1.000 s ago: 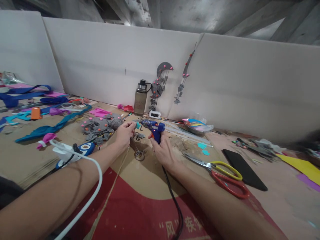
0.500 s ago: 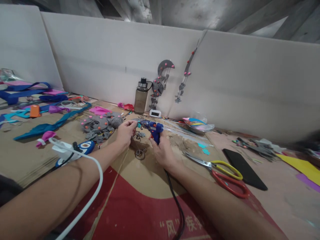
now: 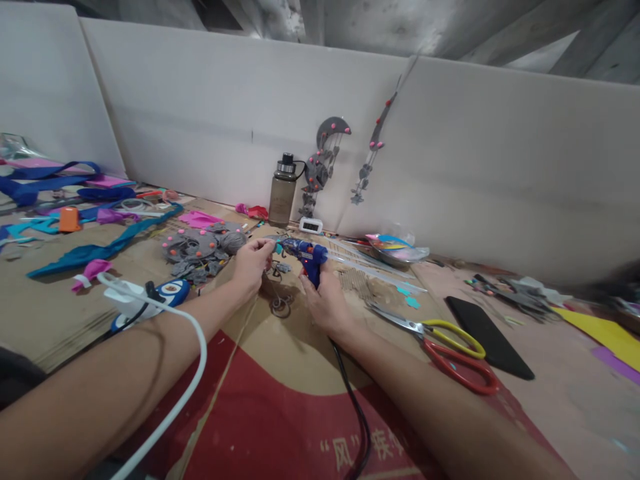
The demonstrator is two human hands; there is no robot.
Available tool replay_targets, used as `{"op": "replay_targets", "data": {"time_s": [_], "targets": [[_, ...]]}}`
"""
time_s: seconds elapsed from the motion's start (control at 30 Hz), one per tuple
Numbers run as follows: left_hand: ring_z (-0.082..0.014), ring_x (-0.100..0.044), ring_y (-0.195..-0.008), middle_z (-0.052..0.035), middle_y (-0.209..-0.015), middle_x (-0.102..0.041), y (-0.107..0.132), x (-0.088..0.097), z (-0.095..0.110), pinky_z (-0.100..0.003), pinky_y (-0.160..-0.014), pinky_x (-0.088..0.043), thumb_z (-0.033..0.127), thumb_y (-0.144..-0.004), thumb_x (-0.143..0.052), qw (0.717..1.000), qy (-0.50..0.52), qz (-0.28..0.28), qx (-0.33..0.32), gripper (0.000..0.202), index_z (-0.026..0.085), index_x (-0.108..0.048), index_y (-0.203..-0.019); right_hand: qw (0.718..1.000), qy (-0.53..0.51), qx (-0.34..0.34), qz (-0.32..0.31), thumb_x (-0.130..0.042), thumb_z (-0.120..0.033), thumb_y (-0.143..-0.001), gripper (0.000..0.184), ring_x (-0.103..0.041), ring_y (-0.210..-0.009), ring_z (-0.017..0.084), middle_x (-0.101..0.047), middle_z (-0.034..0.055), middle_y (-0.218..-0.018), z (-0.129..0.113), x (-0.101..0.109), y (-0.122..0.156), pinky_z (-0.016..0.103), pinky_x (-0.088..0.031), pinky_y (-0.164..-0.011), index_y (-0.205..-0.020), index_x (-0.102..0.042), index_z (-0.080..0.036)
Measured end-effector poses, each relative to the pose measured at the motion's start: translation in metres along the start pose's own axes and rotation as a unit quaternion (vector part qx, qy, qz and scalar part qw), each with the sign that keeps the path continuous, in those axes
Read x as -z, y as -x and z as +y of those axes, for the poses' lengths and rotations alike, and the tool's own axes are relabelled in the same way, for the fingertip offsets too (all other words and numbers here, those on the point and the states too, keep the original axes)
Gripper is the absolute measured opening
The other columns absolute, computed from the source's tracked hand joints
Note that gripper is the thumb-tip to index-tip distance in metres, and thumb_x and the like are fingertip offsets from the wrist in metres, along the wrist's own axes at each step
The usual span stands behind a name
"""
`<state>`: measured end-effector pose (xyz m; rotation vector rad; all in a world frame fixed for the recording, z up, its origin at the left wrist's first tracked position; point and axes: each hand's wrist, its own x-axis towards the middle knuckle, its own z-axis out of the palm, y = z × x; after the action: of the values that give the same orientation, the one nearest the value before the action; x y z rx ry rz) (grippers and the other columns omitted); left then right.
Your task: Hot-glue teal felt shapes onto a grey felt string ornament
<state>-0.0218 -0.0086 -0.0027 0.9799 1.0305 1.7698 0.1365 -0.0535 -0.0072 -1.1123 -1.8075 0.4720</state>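
Note:
My right hand [image 3: 327, 303] is wrapped round the handle of a blue hot glue gun [image 3: 311, 257], with a clear glue stick [image 3: 355, 264] out of its back. The nozzle points left, at the fingertips of my left hand [image 3: 253, 263]. Those fingers are pinched on a thin grey-brown cord [image 3: 281, 306] that hangs down and curls on the cardboard; what else they hold is too small to tell. A turquoise scrap [image 3: 279, 247] shows by the nozzle. Left of my left hand lie grey felt pieces with pink and orange dots [image 3: 185, 247] and a grey yarn ball [image 3: 233, 243].
Scissors [image 3: 425, 330] and a black flat slab [image 3: 487, 337] lie right of my right hand. A bottle [image 3: 283, 193] and a small digital clock [image 3: 311, 226] stand by the white panel. A white cable [image 3: 197, 347] crosses over my left forearm. Grey felt hangings [image 3: 316, 172] hang behind.
Both hands and the glue gun hold almost the same pose. Only the camera's view has shifted very slightly.

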Motion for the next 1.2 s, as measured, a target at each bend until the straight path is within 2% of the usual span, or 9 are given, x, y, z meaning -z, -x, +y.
{"op": "replay_targets", "data": {"time_s": [0.8,1.2], "targets": [[-0.004,-0.034,-0.038,0.0063,-0.045,-0.045,-0.0022,0.0015,-0.0029,-0.018,-0.038,-0.02,0.032,-0.061,-0.07,1.0,-0.001,-0.007,-0.008,0.022,0.014,-0.058,-0.066,1.0,0.009,0.024,0.014,-0.047,-0.028,-0.085,0.031,-0.059,-0.085,0.023,-0.062,0.0096,-0.099,0.0042,-0.0006,0.0013,0.038,-0.046,-0.079,-0.114,-0.047,-0.019],[-0.0042,-0.034,-0.037,0.0063,-0.043,-0.045,-0.0015,0.0006,-0.0007,-0.018,-0.038,-0.021,0.03,-0.062,-0.069,1.0,0.004,-0.007,-0.003,0.02,0.015,-0.058,-0.066,1.0,-0.008,0.016,0.017,-0.047,-0.028,-0.084,0.025,-0.058,-0.077,0.021,-0.062,0.0073,-0.091,0.0031,-0.0002,0.0023,0.036,-0.046,-0.074,-0.108,-0.047,-0.019]]}}
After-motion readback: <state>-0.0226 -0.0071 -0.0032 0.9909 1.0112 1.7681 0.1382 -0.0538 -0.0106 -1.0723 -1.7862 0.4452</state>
